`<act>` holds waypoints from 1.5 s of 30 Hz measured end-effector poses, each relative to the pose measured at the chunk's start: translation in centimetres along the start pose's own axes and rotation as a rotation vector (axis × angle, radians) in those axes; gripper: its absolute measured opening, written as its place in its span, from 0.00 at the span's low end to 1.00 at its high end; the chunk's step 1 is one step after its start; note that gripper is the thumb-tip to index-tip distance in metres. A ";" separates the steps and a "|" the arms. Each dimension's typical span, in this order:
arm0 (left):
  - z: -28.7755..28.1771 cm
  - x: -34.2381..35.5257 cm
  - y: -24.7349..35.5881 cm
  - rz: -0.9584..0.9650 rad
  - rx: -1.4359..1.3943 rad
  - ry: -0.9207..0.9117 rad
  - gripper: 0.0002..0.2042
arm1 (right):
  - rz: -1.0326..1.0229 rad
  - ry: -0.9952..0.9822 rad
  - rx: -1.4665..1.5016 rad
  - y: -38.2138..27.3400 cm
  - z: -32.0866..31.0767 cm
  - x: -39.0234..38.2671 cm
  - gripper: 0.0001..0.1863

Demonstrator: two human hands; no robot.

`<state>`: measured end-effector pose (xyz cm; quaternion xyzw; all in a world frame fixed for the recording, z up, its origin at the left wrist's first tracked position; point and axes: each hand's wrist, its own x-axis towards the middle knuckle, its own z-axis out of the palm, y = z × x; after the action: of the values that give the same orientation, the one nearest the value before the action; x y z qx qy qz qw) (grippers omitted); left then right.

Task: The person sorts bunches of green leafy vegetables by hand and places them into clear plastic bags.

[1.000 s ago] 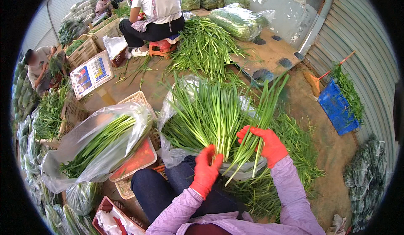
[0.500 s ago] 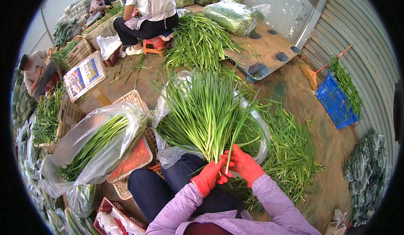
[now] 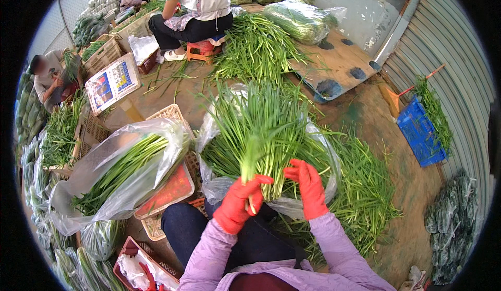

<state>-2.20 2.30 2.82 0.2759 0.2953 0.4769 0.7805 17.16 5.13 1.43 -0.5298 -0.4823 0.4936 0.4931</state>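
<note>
My left hand (image 3: 239, 205), in a red glove, grips a small bunch of long green stalks (image 3: 251, 163), its upper part blurred by motion. My right hand (image 3: 308, 189), gloved alike, is raised beside it with fingers apart and nothing held. Both hands are at the near side of an open plastic bag (image 3: 214, 186) full of long flat greens (image 3: 279, 119), above my dark-trousered legs. To the left, another clear bag (image 3: 68, 202) of greens lies over crates and a red tray (image 3: 167, 197).
Loose greens heap at right (image 3: 365, 207) and behind (image 3: 250, 51). A blue crate (image 3: 417, 140), red-handled tool (image 3: 394, 100) and wrapped bundles (image 3: 451, 223) line the metal wall. A perforated board (image 3: 339, 64) lies behind. Co-workers (image 3: 195, 7) sit behind and left among crates (image 3: 99, 56).
My hands were together at the stalks' base; now the left has moved left and up with a small bunch, while the right has let go and moved right, opening.
</note>
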 end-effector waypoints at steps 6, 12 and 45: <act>-0.9 1.6 1.1 0.150 -0.289 0.060 0.13 | -0.242 0.120 -1.007 5.7 2.7 4.0 0.28; -3.7 0.5 0.3 0.122 -0.278 0.146 0.14 | 0.223 0.008 -1.105 9.4 3.8 4.6 0.40; -3.1 0.4 -4.1 0.123 -0.225 0.025 0.20 | 0.375 0.052 -0.381 -3.5 -4.7 -2.2 0.20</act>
<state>-1.94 1.48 -2.29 0.1982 0.2321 0.5572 0.7722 21.61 2.90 5.13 -0.7057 -0.4472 0.4626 0.2968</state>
